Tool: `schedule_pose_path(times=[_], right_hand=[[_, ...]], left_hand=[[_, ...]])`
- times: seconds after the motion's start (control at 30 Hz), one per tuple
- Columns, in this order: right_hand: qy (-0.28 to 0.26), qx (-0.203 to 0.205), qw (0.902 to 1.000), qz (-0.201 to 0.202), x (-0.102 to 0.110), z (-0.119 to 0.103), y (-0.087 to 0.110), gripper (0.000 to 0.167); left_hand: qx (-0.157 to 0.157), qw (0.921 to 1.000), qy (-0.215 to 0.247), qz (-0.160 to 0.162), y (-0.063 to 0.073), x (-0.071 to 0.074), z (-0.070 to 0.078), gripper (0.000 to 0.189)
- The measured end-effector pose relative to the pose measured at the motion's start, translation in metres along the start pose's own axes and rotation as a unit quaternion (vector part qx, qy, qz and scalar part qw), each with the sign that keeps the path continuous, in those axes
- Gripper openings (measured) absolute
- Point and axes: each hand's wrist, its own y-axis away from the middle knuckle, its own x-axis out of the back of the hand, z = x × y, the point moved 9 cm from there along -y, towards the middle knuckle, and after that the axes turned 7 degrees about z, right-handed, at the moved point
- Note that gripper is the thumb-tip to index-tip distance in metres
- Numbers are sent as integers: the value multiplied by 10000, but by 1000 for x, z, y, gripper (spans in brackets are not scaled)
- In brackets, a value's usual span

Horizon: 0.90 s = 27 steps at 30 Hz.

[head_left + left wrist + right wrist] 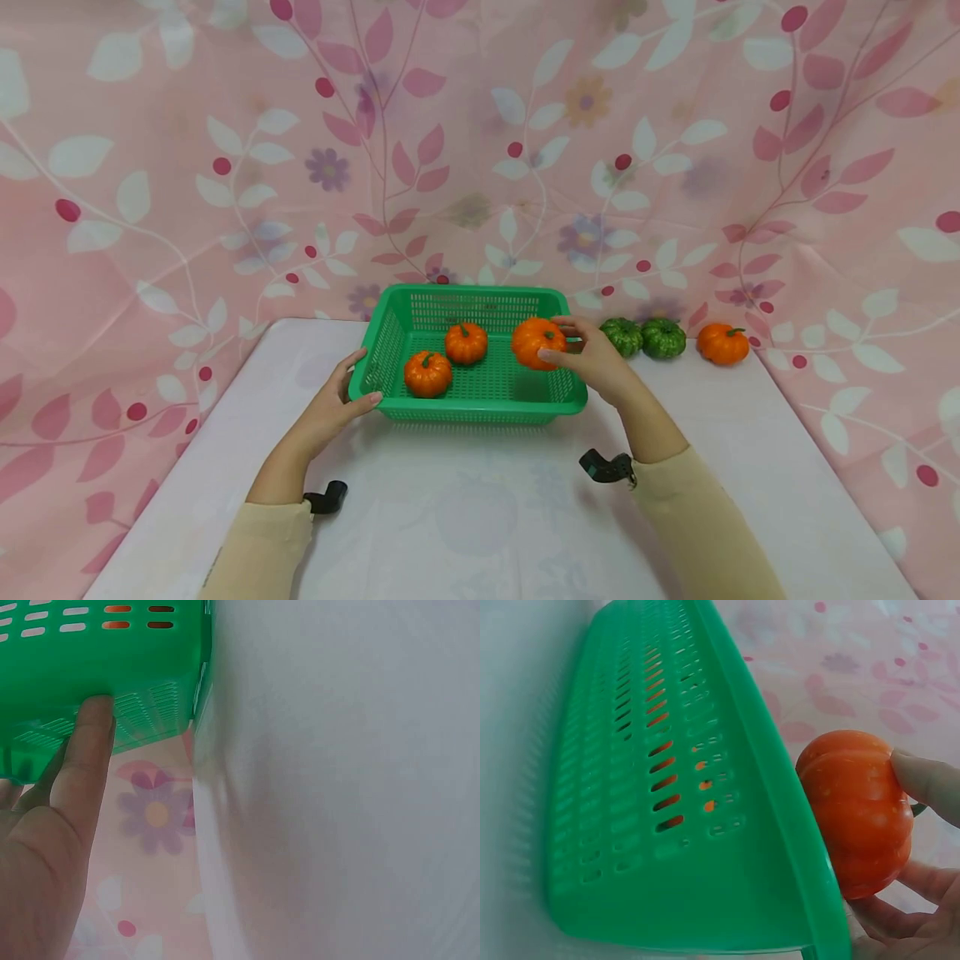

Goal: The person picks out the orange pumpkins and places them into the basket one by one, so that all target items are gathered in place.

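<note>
A green plastic basket (468, 407) with slotted walls stands on the white table. Its front left corner is held by my left hand (326, 417), thumb at the front rim and fingers along the left side. In the left wrist view, a digit of that hand presses against the basket wall (142, 660). My right hand (600, 362) grips an orange pumpkin (534, 342) over the basket's right end. The right wrist view shows this pumpkin (859, 817) beyond the rim, between thumb and fingers. Two more orange pumpkins, one nearer (428, 375) and one farther (466, 343), lie inside the basket.
Right of the basket, at the back of the table (480, 517), sit two green pumpkins, one left (622, 337) and one right (663, 338). An orange pumpkin (722, 344) lies farther right. A pink floral cloth (480, 167) hangs behind the table.
</note>
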Motion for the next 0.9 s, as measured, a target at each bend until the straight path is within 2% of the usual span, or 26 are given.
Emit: schedule_pose_path(times=[0.37, 0.7, 0.9], right_hand=[[241, -167, 9995, -79, -17, 0, -8, 77], [428, -67, 9989, -177, -35, -3, -15, 73], [811, -152, 9961, -299, -47, 1, -22, 69]], left_hand=[[10, 10000, 48, -4, 1, 0, 1, 89], [25, 10000, 57, -11, 2, -2, 2, 88], [46, 10000, 47, -9, 2, -2, 1, 89]])
